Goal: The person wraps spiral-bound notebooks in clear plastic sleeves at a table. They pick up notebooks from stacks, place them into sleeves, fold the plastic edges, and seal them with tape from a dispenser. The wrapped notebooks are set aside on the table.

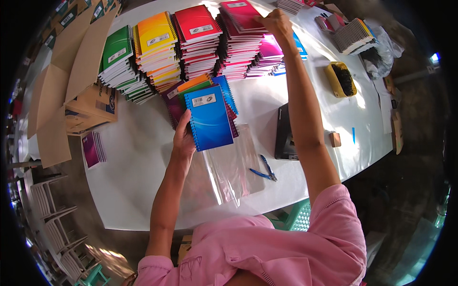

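Observation:
My left hand [183,134] is closed on the left edge of a blue spiral notebook [210,119] with a white label. Behind it, other notebooks in orange, green, purple and blue lie fanned out. At the far side, my outstretched right hand [277,25] pinches the right edge of a crimson notebook [242,15], on top of a tall stack. Further stacks of green notebooks [117,50], yellow notebooks [155,38] and red notebooks [195,26] stand to its left. My right wrist partly covers the purple notebooks [269,47] and blue ones.
Clear plastic sleeves [229,167] and blue-handled pliers [265,168] lie near me. A black box [285,136] stands beside my right forearm. An open cardboard box [90,107] is at left; a yellow container [339,81] and more notebooks [353,37] are at right.

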### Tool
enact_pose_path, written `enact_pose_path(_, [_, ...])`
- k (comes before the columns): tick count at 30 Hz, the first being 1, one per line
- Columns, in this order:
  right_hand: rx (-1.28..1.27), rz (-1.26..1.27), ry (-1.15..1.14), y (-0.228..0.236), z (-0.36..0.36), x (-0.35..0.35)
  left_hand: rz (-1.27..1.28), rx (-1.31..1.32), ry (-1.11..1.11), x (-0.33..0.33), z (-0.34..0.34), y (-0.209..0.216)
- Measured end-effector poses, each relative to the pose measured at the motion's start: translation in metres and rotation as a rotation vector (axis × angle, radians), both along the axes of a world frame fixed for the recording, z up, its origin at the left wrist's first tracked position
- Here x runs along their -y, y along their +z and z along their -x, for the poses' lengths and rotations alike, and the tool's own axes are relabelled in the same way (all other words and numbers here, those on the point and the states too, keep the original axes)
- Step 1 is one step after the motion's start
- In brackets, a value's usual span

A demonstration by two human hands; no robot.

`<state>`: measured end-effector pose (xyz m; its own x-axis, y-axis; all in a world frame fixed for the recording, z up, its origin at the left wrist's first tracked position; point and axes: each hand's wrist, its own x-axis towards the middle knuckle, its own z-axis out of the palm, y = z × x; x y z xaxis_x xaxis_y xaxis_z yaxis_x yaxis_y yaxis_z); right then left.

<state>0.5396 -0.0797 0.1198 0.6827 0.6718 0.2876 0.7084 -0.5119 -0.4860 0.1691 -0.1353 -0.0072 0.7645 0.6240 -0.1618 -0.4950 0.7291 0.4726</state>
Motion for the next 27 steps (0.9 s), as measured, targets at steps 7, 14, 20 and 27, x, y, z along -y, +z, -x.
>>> enact_pose_path(7, [-0.197, -0.352, 0.701, 0.079, 0.013, 0.074, 0.150, 0.040, -0.097, -0.002, -0.008, -0.015])
enact_pose_path(14, [-0.303, 0.472, 1.480, 0.046, 0.138, 0.066, 0.078, 0.185, -0.224, 0.019, -0.020, -0.037])
enact_pose_path(20, [0.046, 0.016, 0.038, -0.027, -0.070, 0.074, 0.180, 0.003, -0.243, 0.060, -0.019, -0.002])
enact_pose_path(27, [0.335, 0.084, -0.261, -0.091, -0.165, 0.103, 0.076, 0.012, -0.274, 0.056, -0.015, -0.041])
